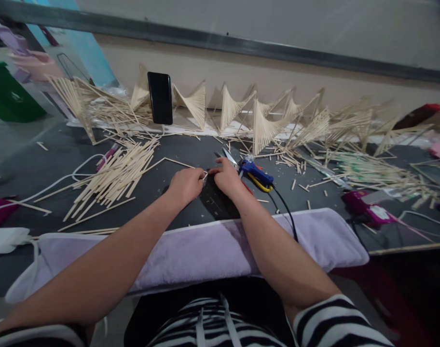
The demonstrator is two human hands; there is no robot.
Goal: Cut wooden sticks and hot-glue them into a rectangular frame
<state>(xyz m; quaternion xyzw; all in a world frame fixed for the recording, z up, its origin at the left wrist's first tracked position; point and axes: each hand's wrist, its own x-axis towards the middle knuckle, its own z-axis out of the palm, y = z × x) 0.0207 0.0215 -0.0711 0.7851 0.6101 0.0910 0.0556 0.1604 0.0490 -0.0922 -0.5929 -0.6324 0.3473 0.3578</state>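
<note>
Both hands meet over the dark tabletop, at one end of a bent pair of joined wooden sticks (180,164). My left hand (185,185) is closed, pinching the sticks near that end. From the right, my right hand (225,177) reaches in with fingers apart, one fingertip at or very close to the stick end. Whether it touches is too small to tell. Just right of it lie scissors (230,158) with open blades and a blue glue gun (256,172) with a black cord. A pile of loose wooden sticks (113,176) spreads left of my left hand.
Several twisted stick structures (267,123) stand along the wall behind a black phone (160,98). Stick offcuts (292,156) litter the right side. A lavender cloth (205,253) covers the front edge. White cable (75,173) and a magenta device (368,207) flank the work area.
</note>
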